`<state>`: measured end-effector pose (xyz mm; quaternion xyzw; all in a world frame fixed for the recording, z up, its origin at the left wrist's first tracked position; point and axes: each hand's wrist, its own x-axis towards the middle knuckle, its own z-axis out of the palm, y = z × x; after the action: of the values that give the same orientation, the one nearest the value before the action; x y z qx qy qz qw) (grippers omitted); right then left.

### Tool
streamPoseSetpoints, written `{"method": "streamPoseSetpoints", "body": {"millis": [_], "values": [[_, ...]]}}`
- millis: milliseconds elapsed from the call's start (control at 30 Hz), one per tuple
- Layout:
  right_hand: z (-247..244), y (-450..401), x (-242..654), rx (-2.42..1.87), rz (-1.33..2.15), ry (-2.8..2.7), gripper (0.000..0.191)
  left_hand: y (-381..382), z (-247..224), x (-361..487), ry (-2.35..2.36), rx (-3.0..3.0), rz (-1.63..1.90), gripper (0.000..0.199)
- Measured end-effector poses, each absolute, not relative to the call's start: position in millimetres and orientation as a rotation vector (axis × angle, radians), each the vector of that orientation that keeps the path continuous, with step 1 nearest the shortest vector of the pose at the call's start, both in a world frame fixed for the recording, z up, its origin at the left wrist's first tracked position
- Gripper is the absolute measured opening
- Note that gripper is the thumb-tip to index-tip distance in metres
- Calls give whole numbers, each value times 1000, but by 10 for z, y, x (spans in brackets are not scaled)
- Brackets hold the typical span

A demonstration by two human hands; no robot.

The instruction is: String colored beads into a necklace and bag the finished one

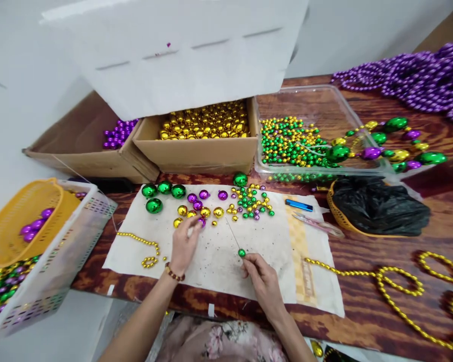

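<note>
My right hand (262,276) is closed in a pinch at the lower end of a thin needle (232,233), which points up and to the left. A shiny green bead (241,253) sits on the needle just above my fingertips. My left hand (184,244) reaches over the white cloth (215,261), its thumb and forefinger apart, with the fingertips at a purple bead (201,221). Around it lie gold beads (218,212) and more purple ones. Large green beads (154,205) rest farther left, and a cluster of small mixed beads (251,203) lies to the right.
Behind the cloth stand a box of gold beads (204,123), a box of purple beads (119,134) and a clear tray (320,171). A blue cutter (299,205) and tweezers (317,224) lie right. Baskets (33,221) flank the left; gold bead strings (396,274) lie right.
</note>
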<state>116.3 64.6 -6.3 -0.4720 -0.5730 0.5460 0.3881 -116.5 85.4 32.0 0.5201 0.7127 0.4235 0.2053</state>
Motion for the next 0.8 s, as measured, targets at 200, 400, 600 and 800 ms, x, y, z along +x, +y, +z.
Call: {"method": "streamPoseSetpoints", "body": {"millis": [200,400,600,800], "values": [[-102,639,1188,-1185,1417,-1477,24,1295,394,-1569,2244,1949,758,22],[-161,586,1222,-1230,1420,-1456,23,1031,251,-1289,2452,2035,468,34],[-133,614,1193,-1197,1436,-1489,24,848,37,-1231,2472,1946,444,36],[-47,674,1114,-1143,1476,-1495,23,890,336,-1277,1839,1568,1169,38]]}}
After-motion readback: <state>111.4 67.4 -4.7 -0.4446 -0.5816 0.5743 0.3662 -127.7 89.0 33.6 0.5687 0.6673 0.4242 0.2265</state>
